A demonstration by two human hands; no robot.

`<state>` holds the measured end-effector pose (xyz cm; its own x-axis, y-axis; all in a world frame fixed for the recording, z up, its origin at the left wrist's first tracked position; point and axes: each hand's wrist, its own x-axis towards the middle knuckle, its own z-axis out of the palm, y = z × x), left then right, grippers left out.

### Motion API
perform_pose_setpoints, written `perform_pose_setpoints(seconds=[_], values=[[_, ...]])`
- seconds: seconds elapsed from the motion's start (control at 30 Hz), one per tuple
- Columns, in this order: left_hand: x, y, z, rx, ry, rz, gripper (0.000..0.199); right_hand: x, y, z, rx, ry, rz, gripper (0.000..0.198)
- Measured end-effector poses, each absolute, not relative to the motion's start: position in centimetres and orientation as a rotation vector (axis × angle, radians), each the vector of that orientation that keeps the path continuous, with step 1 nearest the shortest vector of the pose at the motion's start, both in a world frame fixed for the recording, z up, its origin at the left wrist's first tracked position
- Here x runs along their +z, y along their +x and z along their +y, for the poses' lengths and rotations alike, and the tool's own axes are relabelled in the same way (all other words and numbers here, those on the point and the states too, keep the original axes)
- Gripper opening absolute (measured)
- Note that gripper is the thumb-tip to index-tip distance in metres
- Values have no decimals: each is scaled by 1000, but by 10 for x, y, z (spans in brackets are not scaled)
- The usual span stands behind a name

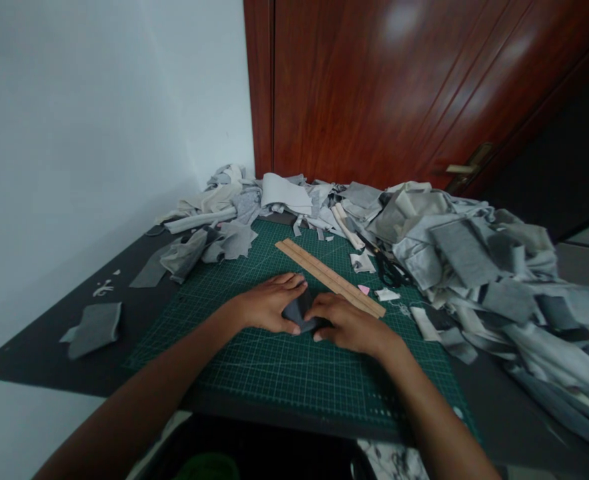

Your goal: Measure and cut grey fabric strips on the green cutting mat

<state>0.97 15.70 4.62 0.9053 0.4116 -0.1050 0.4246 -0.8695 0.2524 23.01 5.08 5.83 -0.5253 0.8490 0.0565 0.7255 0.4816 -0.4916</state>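
Observation:
A small dark grey piece of folded cloth (298,308) lies on the green cutting mat (274,373) between my two hands. My left hand (273,303) holds it from the left, fingers along its far edge and thumb at its near edge. From the right, my right hand (341,321) grips the cloth with bent fingers, the thumb close to its near corner. Part of the cloth is hidden under the fingers. Just beyond my right hand a wooden ruler (319,270) lies slantwise on the mat.
Black scissors (389,270) lie right of the ruler, near a pink scrap (363,289). A big heap of grey and white fabric (424,247) covers the table's right side; more scraps (224,200) line the back. A folded grey cloth (95,330) lies at left. Behind stands a wooden door (374,87).

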Motion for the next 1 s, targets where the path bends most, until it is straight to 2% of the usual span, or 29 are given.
perform_pose_setpoints(seconds=[0.17,0.23,0.37,0.5,0.57,0.87,1.0], values=[[45,12,155,-181,2769,665,117,63,225,49,547,-1297,-2394,18],[44,11,156,-168,2764,652,116,60,216,51,678,-1189,-2313,13],[41,8,157,-140,2772,625,115,47,208,58,1057,-1066,-2083,22],[39,8,157,-159,2781,604,112,42,221,61,1166,-1119,-2072,15],[39,9,156,-186,2779,626,113,44,229,61,1190,-1140,-2118,18],[47,12,153,-288,2744,668,119,47,227,57,818,-1213,-2321,29],[48,12,153,-285,2741,661,120,56,223,52,538,-1196,-2440,16]])
